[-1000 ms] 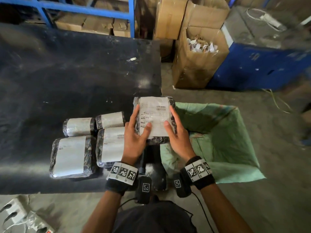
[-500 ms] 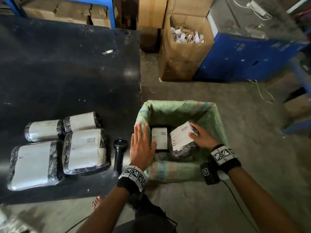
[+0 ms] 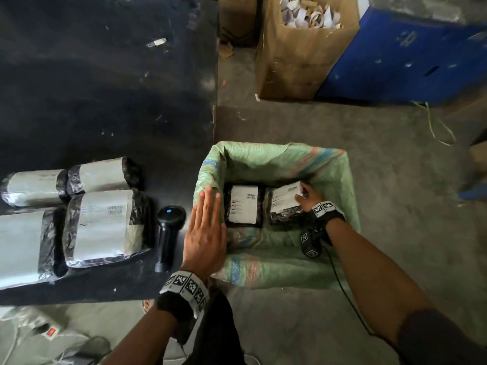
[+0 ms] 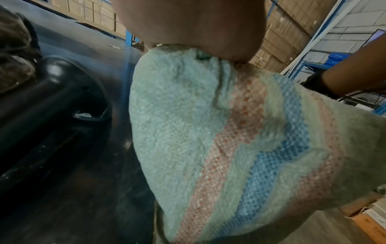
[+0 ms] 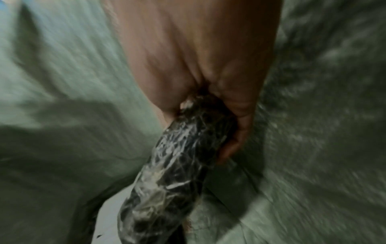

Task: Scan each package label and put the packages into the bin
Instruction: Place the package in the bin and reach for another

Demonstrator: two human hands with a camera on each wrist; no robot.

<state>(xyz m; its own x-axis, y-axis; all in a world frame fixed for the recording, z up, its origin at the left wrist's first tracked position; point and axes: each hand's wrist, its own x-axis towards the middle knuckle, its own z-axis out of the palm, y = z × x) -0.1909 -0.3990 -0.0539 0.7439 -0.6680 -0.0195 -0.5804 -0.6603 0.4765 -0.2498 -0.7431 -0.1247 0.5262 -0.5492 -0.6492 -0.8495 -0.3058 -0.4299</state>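
A bin lined with a green woven sack (image 3: 329, 169) stands on the floor right of the black table (image 3: 105, 88). Deep inside it my right hand (image 3: 305, 197) grips a black-wrapped package with a white label (image 3: 286, 200) by its right edge; the right wrist view shows fingers (image 5: 236, 132) curled round the wrap (image 5: 175, 173). Another labelled package (image 3: 243, 205) lies flat beside it. My left hand (image 3: 207, 225) rests flat, fingers straight, on the sack's left rim (image 4: 208, 123). A black handheld scanner (image 3: 168, 233) lies on the table by that hand. Several labelled packages (image 3: 102, 227) sit at the table's left.
An open cardboard box of paper scraps (image 3: 305, 46) and a blue crate (image 3: 411, 56) stand on the floor beyond the bin. A power strip (image 3: 39, 327) lies under the table's near edge. A cable (image 3: 347, 299) trails from my right wrist.
The package went from both hands above the table down into the bin in my right hand. My left hand let go and settled on the sack's rim. The scanner came into sight.
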